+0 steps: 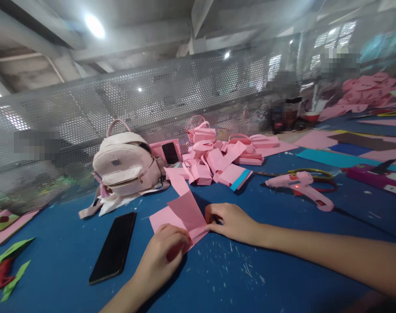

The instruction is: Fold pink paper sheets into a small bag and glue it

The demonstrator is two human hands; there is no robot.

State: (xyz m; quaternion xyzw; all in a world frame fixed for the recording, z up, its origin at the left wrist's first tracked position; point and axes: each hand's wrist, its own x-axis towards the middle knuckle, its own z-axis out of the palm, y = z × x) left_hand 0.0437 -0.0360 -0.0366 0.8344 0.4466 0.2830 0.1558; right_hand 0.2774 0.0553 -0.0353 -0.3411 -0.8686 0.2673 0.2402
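Pink paper sheet (180, 213), creased, one panel raised, lying on the blue worktop (250, 278); left hand (163, 254) fingers pressed closed on its near edge; right hand (232, 221) fingers pinching its right corner; black phone (113, 247) just left; pink backpack (126, 167), folded pink pieces (217, 163) and glue gun (300, 184) beyond.

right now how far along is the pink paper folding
Done: a heap of folded pink pieces lies behind the hands, by the backpack. In hand: the left hand and right hand press a half-folded pink sheet on the blue table. Left: this sheet is only creased, not closed; the glue gun lies untouched.
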